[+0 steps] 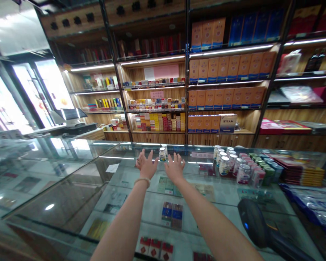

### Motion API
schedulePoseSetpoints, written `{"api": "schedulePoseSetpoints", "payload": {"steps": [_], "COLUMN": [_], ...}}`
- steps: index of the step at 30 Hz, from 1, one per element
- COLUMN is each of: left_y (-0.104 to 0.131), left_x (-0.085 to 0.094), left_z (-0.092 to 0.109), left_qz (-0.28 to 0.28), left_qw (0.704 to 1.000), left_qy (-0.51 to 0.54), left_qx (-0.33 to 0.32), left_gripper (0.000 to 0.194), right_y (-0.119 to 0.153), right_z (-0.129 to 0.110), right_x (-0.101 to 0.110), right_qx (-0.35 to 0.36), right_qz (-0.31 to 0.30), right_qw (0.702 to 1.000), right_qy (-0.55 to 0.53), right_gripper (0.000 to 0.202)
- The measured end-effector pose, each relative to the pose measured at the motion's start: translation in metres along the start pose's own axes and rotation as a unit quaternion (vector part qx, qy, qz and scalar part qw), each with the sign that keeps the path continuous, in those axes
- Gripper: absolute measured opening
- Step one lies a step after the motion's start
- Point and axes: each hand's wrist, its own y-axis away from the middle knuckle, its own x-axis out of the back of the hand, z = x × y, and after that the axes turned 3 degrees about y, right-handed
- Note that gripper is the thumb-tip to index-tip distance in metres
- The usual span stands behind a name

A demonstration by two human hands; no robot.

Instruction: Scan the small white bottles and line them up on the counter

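Two small white-lidded jars [162, 155] stand upright on the glass counter [141, 195], one behind the other. My left hand [147, 165] is just left of them, its fingers spread. On the right side, my right hand [175, 166] reaches in close to the jars with its fingers apart. Whether any fingertip touches a jar I cannot tell. A band circles my left wrist. Under the glass, below my forearms, lie blue packs [172, 214] and red packs [155, 247].
Rows of similar jars [224, 166] stand to the right, beside green and blue cans [268, 172] and stacked red and yellow packs [312, 174]. A black barcode scanner [256, 224] lies front right. Lit shelves with orange boxes [224, 69] line the back; a monitor [70, 114] stands left.
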Motion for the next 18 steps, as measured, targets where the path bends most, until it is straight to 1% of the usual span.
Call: {"api": "schedulePoseSetpoints", "payload": {"steps": [3,7,11,15,18], "left_y": [0.0,0.0,0.002,0.001,-0.001], "left_x": [0.002,0.005,0.013,0.023,0.028], "left_z": [0.001,0.004,0.009,0.014,0.019], "left_qz": [0.021,0.045,0.084,0.122,0.139], "left_qw": [1.0,0.997,0.991,0.985,0.982], "left_qy": [0.01,-0.003,-0.023,-0.025,-0.023], "left_qx": [-0.014,-0.062,-0.106,-0.116,-0.127], "left_gripper": [0.057,0.056,0.052,0.05,0.05], "right_y": [0.002,0.003,0.003,0.001,-0.001], "right_z": [-0.001,-0.003,-0.004,-0.003,-0.004], "right_x": [0.002,0.005,0.01,0.015,0.022], "right_qx": [0.001,0.001,0.006,0.001,-0.003], "right_qz": [0.016,0.047,0.087,0.115,0.138], "right_qw": [1.0,0.999,0.995,0.988,0.981], "right_qy": [-0.003,-0.021,-0.057,-0.104,-0.138], "right_gripper": [0.056,0.055,0.052,0.048,0.045]}}
